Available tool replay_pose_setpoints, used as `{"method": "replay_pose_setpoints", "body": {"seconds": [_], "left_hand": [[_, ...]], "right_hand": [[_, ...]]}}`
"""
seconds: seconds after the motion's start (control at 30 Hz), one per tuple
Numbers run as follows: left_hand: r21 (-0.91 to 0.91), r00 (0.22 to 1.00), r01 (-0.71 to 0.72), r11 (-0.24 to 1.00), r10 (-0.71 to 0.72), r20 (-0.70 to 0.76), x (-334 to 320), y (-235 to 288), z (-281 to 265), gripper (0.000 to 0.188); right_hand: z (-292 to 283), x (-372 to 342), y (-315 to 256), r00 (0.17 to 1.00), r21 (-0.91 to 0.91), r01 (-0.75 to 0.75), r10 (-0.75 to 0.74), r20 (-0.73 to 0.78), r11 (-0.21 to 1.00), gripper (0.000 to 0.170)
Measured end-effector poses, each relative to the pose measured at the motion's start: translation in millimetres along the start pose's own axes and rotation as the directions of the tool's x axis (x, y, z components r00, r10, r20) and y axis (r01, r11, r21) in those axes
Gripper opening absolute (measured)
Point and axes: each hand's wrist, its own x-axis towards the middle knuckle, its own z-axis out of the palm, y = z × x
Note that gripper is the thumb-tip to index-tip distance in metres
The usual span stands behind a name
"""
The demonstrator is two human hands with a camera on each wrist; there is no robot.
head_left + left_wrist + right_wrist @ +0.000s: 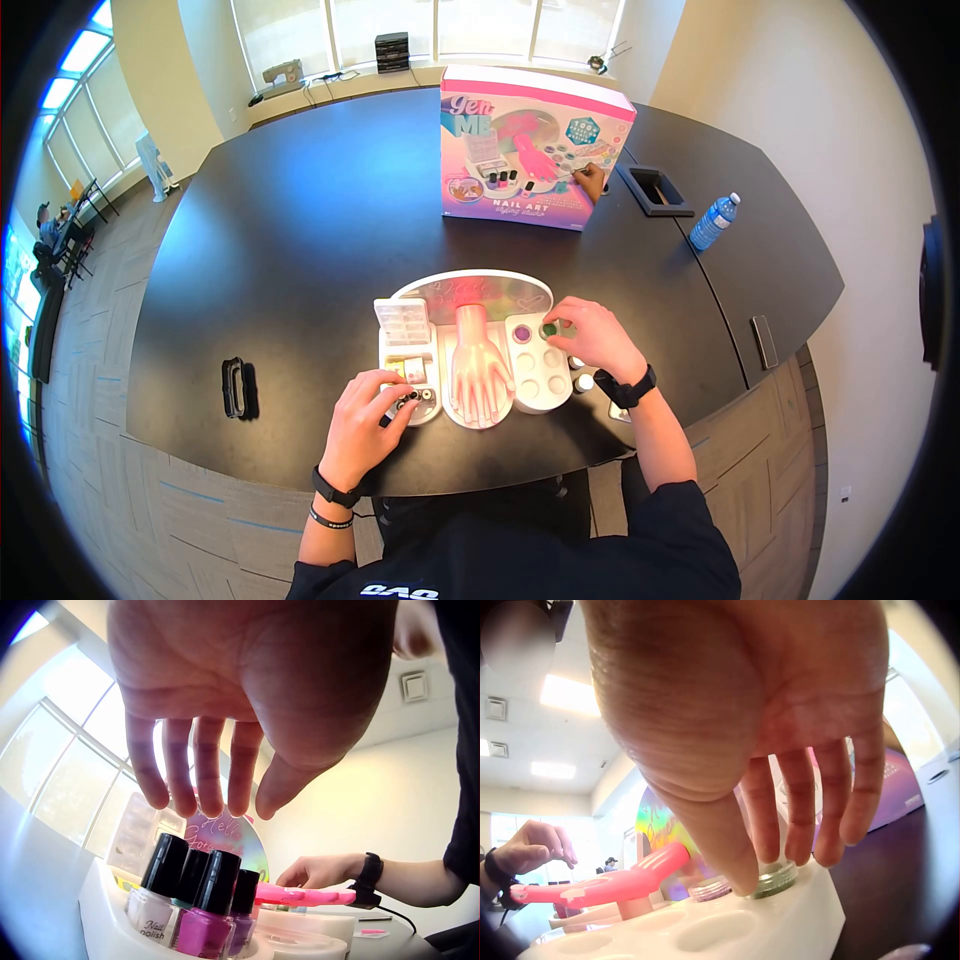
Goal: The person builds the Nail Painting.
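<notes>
A white nail art stand holds a pink model hand [478,365] in front of an oval mirror [425,290]. At the stand's right side my right hand [592,335] pinches a small round jar of green glitter [776,881] between thumb and fingers, at a back well of the white tray [541,377]. A purple glitter jar [709,889] sits in the neighbouring well. My left hand [358,420] hovers over the left compartment, fingers loosely bent and holding nothing. Below it stand several black-capped nail polish bottles [206,922], among them pink, white and purple ones.
Behind the stand rises the pink nail art box [530,150]. A water bottle [714,222] and a dark table socket [655,190] are at the back right. A black oval frame-like object [235,388] lies at the left. Small white-topped bottles [583,383] stand right of the tray.
</notes>
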Motion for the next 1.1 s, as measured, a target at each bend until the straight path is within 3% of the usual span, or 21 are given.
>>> {"method": "replay_pose_setpoints", "body": {"seconds": [0.53,0.73,0.9,1.1], "left_hand": [[-0.008,1.0,-0.014,1.0,0.014,0.002,1.8,3.3,2.0,0.024],[0.003,1.0,0.0,1.0,0.0,0.007,2.0,3.6,1.6,0.028],[-0.007,1.0,0.015,1.0,-0.015,0.0,2.3,3.2,4.5,0.037],[-0.008,1.0,0.005,1.0,-0.005,0.003,3.7,5.2,5.6,0.04]], "right_hand": [[-0.9,-5.4,1.9,1.0,0.074,-0.007,0.007,0.002,0.997,0.034],[-17.2,-16.4,7.5,0.994,0.095,-0.109,0.108,0.021,0.989,0.039],[-20.4,-30.5,22.2,0.988,-0.038,-0.115,0.118,0.104,0.993,0.038],[-10.0,-39.7,32.3,0.987,-0.051,-0.114,0.119,0.108,0.992,0.029]]}}
